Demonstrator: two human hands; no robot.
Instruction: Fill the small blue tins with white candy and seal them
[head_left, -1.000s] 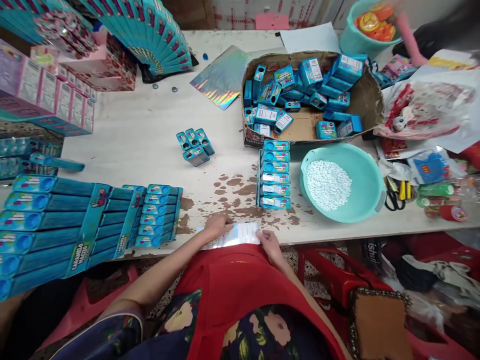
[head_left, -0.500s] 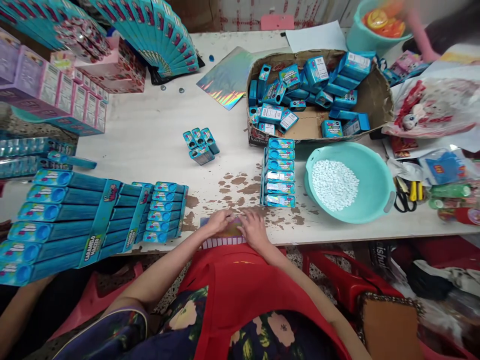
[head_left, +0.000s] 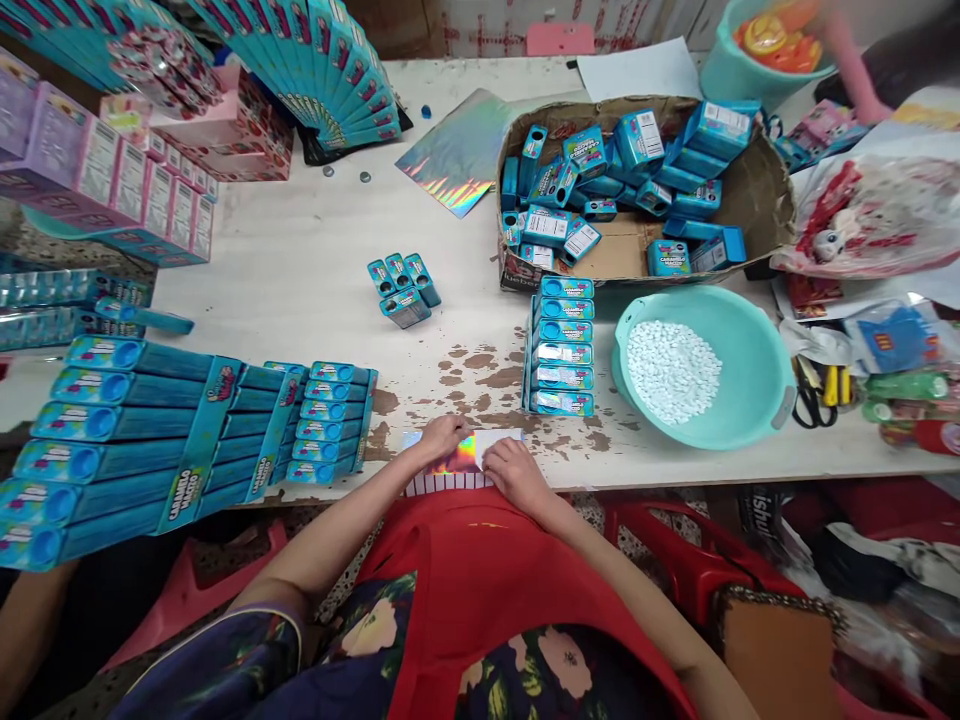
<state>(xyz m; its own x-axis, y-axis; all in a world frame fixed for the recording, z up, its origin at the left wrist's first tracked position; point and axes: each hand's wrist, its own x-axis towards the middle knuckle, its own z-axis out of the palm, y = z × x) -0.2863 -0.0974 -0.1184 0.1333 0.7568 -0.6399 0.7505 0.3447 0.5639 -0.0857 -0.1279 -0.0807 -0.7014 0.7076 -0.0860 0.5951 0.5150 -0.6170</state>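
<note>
At the table's front edge lies a shiny holographic sheet (head_left: 454, 460) with a red and yellow glare and a white strip with dark slits along its near side. My left hand (head_left: 444, 437) pinches the sheet's far side, fingers closed. My right hand (head_left: 515, 470) has its fingers curled on the right part, where a whitish face shows. Both hands partly hide the sheet. Ahead stands a small group of blue candy boxes (head_left: 405, 308). To the right is a row of blue boxes (head_left: 564, 330) in a tray; to the left, another row (head_left: 321, 430).
A turquoise basin (head_left: 757, 370) holds white candies (head_left: 671, 370). Behind it, a cardboard carton (head_left: 615, 250) contains loose blue boxes. Long stacked displays (head_left: 127, 440) occupy the left. A loose holographic sheet (head_left: 457, 150) lies at the back; scissors (head_left: 814, 395) lie right.
The sheet under my hands has shifted and now reflects brightly, with a whitish part showing near my right hand. My right hand has moved slightly down and my fingers have drawn a little apart.
</note>
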